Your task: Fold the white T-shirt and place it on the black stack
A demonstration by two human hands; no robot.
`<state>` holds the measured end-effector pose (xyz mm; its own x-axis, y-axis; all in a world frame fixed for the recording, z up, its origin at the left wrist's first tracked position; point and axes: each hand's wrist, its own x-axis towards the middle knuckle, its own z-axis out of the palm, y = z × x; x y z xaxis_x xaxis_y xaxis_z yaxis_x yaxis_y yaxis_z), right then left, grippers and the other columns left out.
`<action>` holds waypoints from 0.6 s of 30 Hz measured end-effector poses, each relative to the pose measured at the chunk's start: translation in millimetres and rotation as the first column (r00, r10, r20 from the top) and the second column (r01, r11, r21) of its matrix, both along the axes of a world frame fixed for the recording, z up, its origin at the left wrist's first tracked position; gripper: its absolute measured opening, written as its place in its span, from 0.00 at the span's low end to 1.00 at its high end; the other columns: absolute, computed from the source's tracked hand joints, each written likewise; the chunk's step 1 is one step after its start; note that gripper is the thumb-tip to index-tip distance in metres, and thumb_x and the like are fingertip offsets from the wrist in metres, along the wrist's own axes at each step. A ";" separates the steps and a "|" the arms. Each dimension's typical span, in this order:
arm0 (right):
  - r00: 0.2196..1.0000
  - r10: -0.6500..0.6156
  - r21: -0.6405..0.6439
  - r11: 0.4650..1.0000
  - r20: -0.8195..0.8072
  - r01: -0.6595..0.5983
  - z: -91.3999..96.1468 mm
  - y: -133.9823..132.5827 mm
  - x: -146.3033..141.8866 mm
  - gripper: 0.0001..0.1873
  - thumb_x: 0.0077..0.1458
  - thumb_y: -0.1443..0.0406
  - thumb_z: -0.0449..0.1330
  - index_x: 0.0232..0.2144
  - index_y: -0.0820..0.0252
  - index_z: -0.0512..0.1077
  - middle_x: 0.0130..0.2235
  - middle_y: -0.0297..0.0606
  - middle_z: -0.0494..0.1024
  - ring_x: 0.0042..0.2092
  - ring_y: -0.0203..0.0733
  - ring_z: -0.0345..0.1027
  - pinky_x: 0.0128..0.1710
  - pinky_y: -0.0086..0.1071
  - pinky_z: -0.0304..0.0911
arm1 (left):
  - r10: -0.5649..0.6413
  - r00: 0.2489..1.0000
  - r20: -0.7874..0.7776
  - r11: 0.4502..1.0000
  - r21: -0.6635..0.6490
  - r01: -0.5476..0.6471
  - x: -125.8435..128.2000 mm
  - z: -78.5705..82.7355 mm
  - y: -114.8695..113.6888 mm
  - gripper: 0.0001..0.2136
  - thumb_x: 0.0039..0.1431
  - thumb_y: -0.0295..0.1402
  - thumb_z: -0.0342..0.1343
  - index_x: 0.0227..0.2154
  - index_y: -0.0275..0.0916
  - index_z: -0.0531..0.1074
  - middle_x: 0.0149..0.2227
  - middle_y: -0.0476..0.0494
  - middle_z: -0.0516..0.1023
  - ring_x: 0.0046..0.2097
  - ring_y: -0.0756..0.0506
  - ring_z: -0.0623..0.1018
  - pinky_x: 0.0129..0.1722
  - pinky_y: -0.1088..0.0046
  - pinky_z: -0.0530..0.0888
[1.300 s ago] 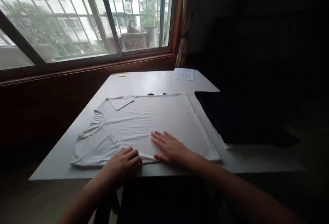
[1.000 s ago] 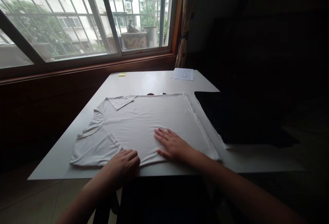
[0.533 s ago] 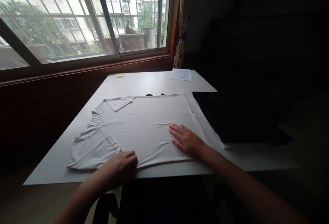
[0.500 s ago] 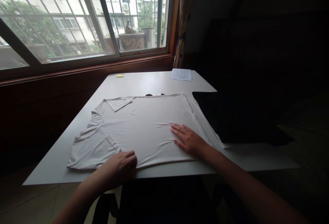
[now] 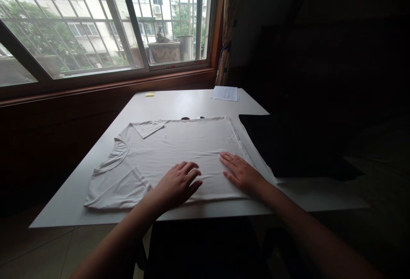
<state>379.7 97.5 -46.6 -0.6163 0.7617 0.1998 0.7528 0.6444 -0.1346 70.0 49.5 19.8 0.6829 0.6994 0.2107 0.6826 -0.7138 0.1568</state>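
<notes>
A white T-shirt (image 5: 179, 142) lies spread on the white table, its collar toward the left and its hem toward the right. Both sleeves are turned in over the body. My right hand (image 5: 241, 173) rests flat on the shirt near the hem, fingers stretched out and together. Over the shirt's near side is my left hand (image 5: 181, 181), with fingers curved and apart and nothing in them. Whether its fingertips touch the cloth I cannot tell.
Dark cloth (image 5: 288, 142) lies on the table's right side. Papers (image 5: 225, 93) and a yellow sticky note (image 5: 150, 94) lie at the far end. Two small round objects sit partly hidden behind the shirt. A barred window (image 5: 96, 27) stands beyond the white table (image 5: 64, 206).
My left hand has left the shirt's near edge, moved right and inward over the cloth, and opened. My right hand has slid slightly toward the hem.
</notes>
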 end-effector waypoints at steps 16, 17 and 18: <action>0.999 0.030 -0.034 0.999 0.024 -0.029 -4.7 3.3 15.8 0.33 0.70 0.54 0.46 0.72 0.51 0.46 0.72 0.39 0.51 0.72 0.49 0.44 0.70 0.52 0.46 | 0.046 0.997 -0.055 0.997 -0.065 -0.050 3.8 -54.4 14.4 0.32 0.70 0.54 0.42 0.71 0.45 0.51 0.73 0.39 0.49 0.73 0.34 0.48 0.70 0.44 0.45; 0.999 0.028 -0.034 0.999 0.032 -0.027 -5.2 3.3 18.5 0.33 0.70 0.53 0.46 0.72 0.50 0.45 0.73 0.39 0.50 0.72 0.49 0.44 0.70 0.51 0.46 | 0.045 0.998 -0.054 0.996 -0.071 -0.048 4.2 -52.7 14.0 0.33 0.70 0.55 0.43 0.71 0.45 0.51 0.73 0.39 0.49 0.73 0.33 0.48 0.69 0.43 0.45; 0.999 0.023 -0.034 0.999 0.040 -0.022 -5.8 3.3 21.0 0.33 0.70 0.53 0.46 0.73 0.50 0.45 0.73 0.39 0.49 0.72 0.49 0.43 0.70 0.51 0.46 | 0.039 0.998 -0.054 0.996 -0.075 -0.043 4.6 -51.0 13.5 0.33 0.69 0.55 0.44 0.71 0.45 0.51 0.73 0.40 0.49 0.73 0.32 0.47 0.69 0.41 0.44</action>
